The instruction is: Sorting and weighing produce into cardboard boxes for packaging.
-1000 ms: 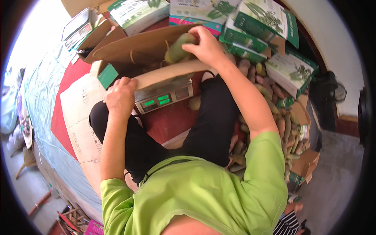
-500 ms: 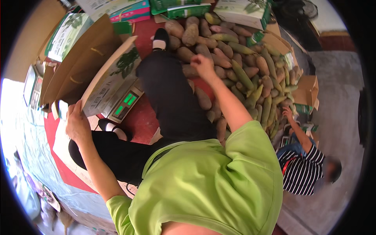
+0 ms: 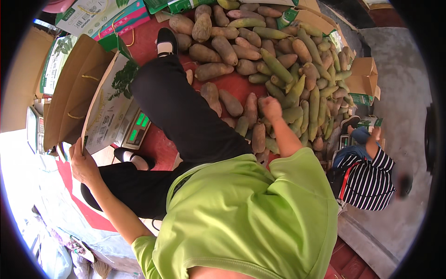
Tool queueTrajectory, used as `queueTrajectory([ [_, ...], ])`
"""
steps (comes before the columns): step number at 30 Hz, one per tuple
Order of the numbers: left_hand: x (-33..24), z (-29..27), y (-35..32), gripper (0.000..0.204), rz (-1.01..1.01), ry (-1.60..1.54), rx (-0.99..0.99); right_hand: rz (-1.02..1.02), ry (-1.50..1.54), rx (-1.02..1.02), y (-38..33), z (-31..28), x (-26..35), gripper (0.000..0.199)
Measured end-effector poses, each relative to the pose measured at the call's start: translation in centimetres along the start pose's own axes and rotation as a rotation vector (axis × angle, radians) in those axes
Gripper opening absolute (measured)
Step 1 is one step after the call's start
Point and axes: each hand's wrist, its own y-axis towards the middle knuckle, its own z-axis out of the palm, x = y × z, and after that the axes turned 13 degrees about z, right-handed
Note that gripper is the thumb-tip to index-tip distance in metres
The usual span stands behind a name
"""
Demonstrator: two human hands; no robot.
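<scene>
My left hand (image 3: pixel 82 167) grips the near lower corner of an open cardboard carton (image 3: pixel 109 104) with a leaf print and rope handles. The carton stands on a digital scale (image 3: pixel 134 132) with a lit green display. Out to the right, my right hand (image 3: pixel 271 109) is closed over the near edge of a heap of long tubers (image 3: pixel 224 50), some brown-pink, some green. The fingers are curled inward, so whatever they may hold is hidden. Several brown tubers (image 3: pixel 231 102) lie loose on the red floor between my leg and that hand.
More printed cartons (image 3: pixel 95 16) stand at the far left. An opened carton (image 3: pixel 362 76) sits beyond the heap on the right. A person in a striped shirt (image 3: pixel 364 179) crouches at the right beside another scale (image 3: pixel 344 141). My outstretched leg (image 3: pixel 186 109) lies between carton and heap.
My right hand has moved right and nearer to me along the heap. My left hand stays on the carton. The view has shifted, and the other person's hand has drawn back from the heap.
</scene>
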Motion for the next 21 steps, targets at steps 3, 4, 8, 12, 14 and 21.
queueTrajectory([
  [3,-0.2,0.2,0.1,0.024,0.020,0.015,-0.012,0.200,-0.128,-0.223,-0.6,-7.0,0.2,0.029],
  [4,-0.5,0.2,0.4,0.024,0.027,0.011,-0.012,0.350,-0.193,-0.257,0.1,-8.4,-0.6,0.041],
  [8,-0.2,0.0,0.2,0.024,0.012,0.024,-0.003,0.718,0.050,-0.345,0.2,-12.0,-2.0,0.064],
  [12,-0.3,0.0,0.0,0.025,-0.018,0.017,0.004,0.989,0.570,-0.385,-0.6,-9.2,-4.9,0.091],
  [14,-0.3,0.1,0.1,0.025,-0.021,0.013,0.001,1.011,0.588,-0.342,-1.8,-7.0,-5.2,0.090],
  [21,0.2,0.2,-0.3,0.033,-0.039,-0.012,0.008,1.211,0.764,-0.269,-3.1,-5.0,-1.5,0.086],
])
